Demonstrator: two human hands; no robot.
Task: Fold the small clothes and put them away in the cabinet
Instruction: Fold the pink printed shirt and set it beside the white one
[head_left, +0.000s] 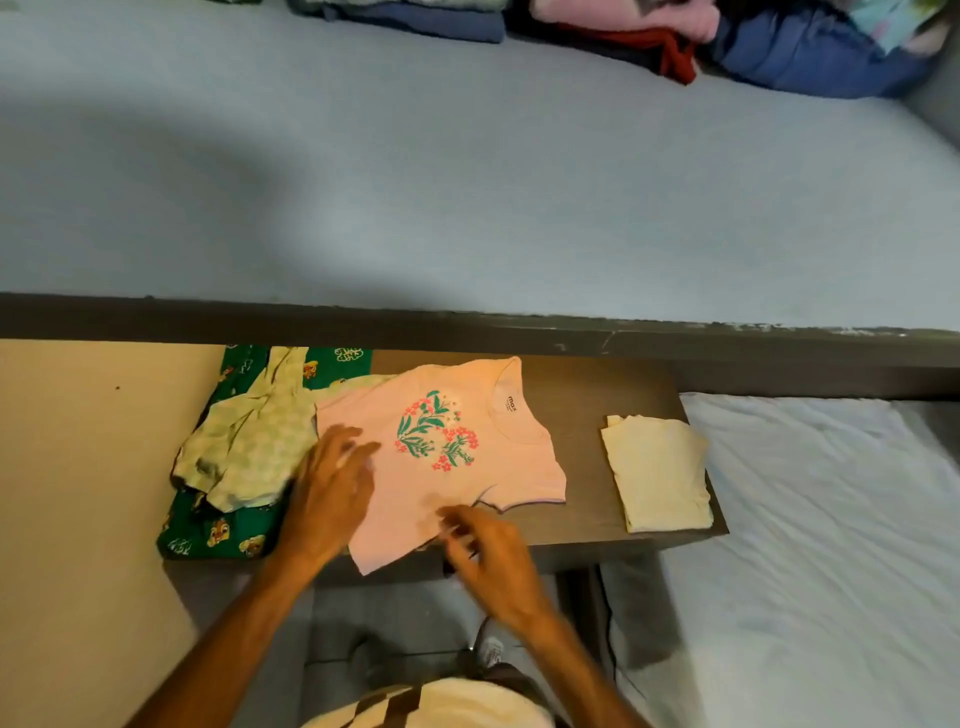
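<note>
A small pink T-shirt (447, 457) with a flower print lies spread face up on the dark wooden table (592, 395), its hem hanging over the front edge. My left hand (332, 483) rests flat on the shirt's left side, fingers apart. My right hand (488, 556) is at the shirt's lower edge near the sleeve, fingers curled; motion blur hides whether it pinches the cloth. A folded cream garment (660, 473) lies at the table's right end. A crumpled pale green patterned garment (249, 447) sits on green printed fabric (218, 535) at the left.
A grey-blue mattress (467, 182) fills the upper view, with stacks of folded clothes (649, 36) along its far edge. A white sheet (831, 519) lies at the right, lower than the table. A tan surface (88, 493) is at the left.
</note>
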